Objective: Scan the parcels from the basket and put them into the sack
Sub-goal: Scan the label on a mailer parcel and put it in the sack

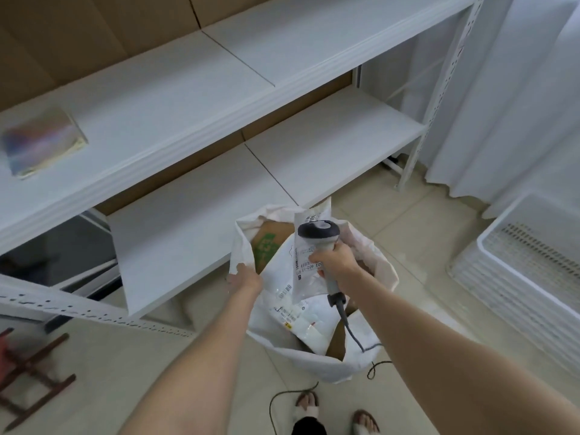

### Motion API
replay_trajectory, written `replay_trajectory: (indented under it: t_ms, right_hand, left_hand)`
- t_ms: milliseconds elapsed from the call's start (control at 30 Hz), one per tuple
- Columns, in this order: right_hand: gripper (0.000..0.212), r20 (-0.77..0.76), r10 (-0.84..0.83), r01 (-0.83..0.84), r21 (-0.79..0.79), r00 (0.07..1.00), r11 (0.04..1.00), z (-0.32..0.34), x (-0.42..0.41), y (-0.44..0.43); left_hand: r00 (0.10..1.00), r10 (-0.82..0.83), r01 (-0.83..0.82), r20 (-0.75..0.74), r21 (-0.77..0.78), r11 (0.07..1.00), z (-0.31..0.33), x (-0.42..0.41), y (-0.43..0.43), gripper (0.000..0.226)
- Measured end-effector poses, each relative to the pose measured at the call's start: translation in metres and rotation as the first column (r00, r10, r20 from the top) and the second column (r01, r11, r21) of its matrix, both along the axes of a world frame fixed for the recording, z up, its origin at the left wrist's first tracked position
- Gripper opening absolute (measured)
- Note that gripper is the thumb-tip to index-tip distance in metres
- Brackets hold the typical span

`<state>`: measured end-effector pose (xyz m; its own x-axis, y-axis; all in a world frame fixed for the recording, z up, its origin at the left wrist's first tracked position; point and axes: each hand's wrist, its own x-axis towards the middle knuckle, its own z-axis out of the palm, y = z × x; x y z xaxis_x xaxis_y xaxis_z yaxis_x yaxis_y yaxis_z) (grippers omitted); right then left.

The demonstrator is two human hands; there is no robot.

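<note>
Centre frame: right hand [337,259] clutches scanner [318,232] plus white parcel [302,271], long axis near-vertical, lower end down inside open sack [317,368]. Left hand [244,277] pinches sack rim. Basket [518,277] right edge.

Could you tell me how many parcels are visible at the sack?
4: a white mailer in the right hand; inside the sack, a green-printed box, a white labelled mailer, a brown box. Others may be hidden.
</note>
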<state>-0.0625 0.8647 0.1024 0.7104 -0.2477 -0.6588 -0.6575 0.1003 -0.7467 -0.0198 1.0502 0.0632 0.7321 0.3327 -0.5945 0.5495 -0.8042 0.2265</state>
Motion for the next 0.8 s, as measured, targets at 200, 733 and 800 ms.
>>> replay_trajectory:
  t_ms: [200,733,800]
  right_hand:
    - [0.03,-0.046,0.299,-0.302,-0.167,0.953,0.939,-0.058,0.04,0.066]
    - [0.069,-0.306,0.457,-0.55,-0.491,0.835,0.676,-0.128,0.062,0.123]
    - [0.072,-0.307,0.479,-0.568,-0.502,0.822,0.653,-0.128,0.061,0.126]
  left_hand:
    - [0.987,0.122,-0.133,-0.109,-0.101,0.986,-0.055,0.024,0.041,0.066]
    - [0.95,0.298,-0.283,-0.089,-0.644,0.711,-0.047,0.074,0.094,0.02]
    - [0.936,0.334,-0.314,-0.109,-0.687,0.656,-0.044,0.073,0.095,0.022]
